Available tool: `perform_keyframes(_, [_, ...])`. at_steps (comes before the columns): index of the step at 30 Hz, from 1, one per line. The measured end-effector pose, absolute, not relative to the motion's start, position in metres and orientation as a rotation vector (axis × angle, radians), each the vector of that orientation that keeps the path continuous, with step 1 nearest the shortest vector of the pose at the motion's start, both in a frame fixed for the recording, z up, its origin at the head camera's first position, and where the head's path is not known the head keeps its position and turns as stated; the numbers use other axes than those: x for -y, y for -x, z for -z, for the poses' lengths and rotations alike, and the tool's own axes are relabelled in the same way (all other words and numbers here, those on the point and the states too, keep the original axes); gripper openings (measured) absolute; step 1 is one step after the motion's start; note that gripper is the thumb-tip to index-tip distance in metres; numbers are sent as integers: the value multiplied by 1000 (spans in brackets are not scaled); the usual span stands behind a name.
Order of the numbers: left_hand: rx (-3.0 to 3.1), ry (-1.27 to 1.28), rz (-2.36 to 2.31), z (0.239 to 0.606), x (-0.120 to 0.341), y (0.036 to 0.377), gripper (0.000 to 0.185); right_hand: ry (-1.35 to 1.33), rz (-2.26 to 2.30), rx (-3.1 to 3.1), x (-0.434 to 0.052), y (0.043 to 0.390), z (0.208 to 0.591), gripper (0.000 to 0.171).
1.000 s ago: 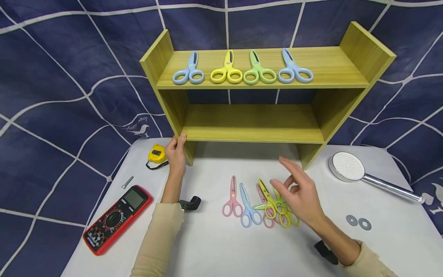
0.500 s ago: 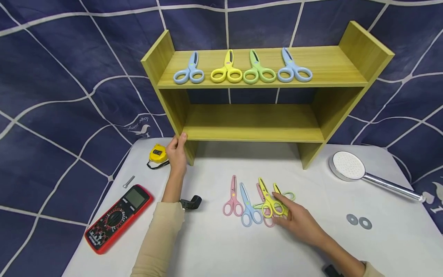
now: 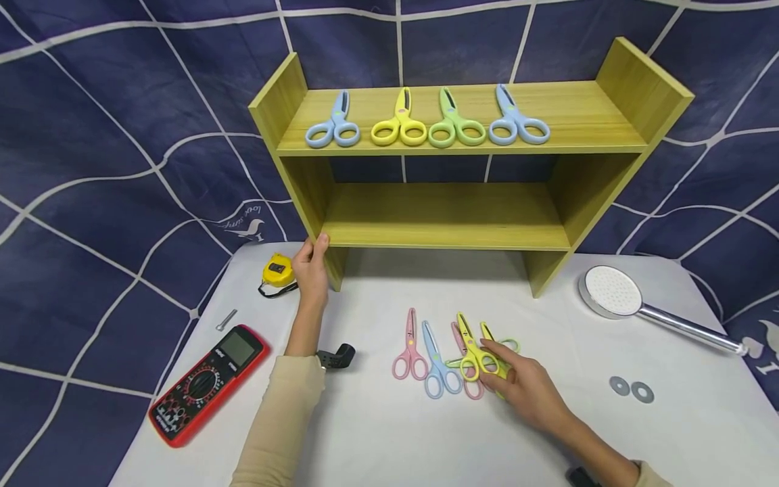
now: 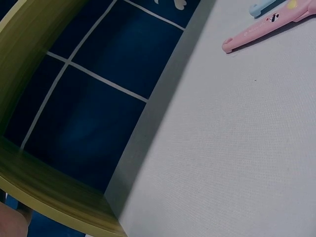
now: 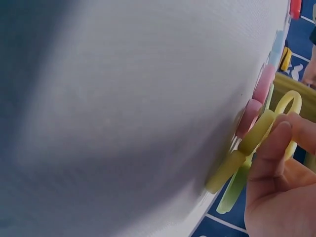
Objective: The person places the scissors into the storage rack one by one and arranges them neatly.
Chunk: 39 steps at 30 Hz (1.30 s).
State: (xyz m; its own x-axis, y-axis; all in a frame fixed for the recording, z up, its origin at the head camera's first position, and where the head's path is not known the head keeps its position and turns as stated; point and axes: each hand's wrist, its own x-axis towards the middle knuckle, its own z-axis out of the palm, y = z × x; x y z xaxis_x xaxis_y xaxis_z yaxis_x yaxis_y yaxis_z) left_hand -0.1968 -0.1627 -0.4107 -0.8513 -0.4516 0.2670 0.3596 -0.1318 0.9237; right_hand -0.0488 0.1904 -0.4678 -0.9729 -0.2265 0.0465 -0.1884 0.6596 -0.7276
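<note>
My left hand (image 3: 312,274) grips the lower left side panel of a wooden shelf (image 3: 444,215); in the left wrist view only a bit of that hand (image 4: 12,222) shows. On the table, my right hand (image 3: 528,387) pinches a handle loop of yellow scissors (image 3: 465,333), thumb and finger visible in the right wrist view. These scissors lie over a heap with pink scissors (image 3: 456,333), other yellow scissors (image 3: 485,330) and green scissors (image 3: 511,343), partly hidden. Left of the heap lie blue scissors (image 3: 431,345) and pink scissors (image 3: 410,338).
Several scissors stand in a row on the upper board, including yellow scissors (image 3: 402,108) and green scissors (image 3: 447,108). At left are a tape measure (image 3: 278,268), a bolt (image 3: 226,320) and a multimeter (image 3: 207,385). A shower head (image 3: 613,292) and washers (image 3: 642,392) lie at right.
My right hand has come down and left from above the heap and now pinches the yellow scissors. My left hand has stayed on the shelf.
</note>
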Motion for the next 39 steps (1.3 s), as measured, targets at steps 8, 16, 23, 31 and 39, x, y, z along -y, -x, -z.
perform_keyframes(8, [1589,-107,2019,417,169,202,17,433,1427,-2800,-186,45,459,54])
perform_keyframes(16, [1565,-111,2022,434,173,214,14,650,1679,-2857,-191,45,422,58])
perform_keyframes(23, [1556,-124,2024,435,172,215,12,1297,2280,-2687,-192,51,373,55])
perform_keyframes(31, [1579,-116,2029,427,170,210,17,1202,2623,-2679,-212,71,306,58])
perform_keyframes(39, [1567,-119,2022,429,168,211,17,885,2728,-2496,-223,93,274,64])
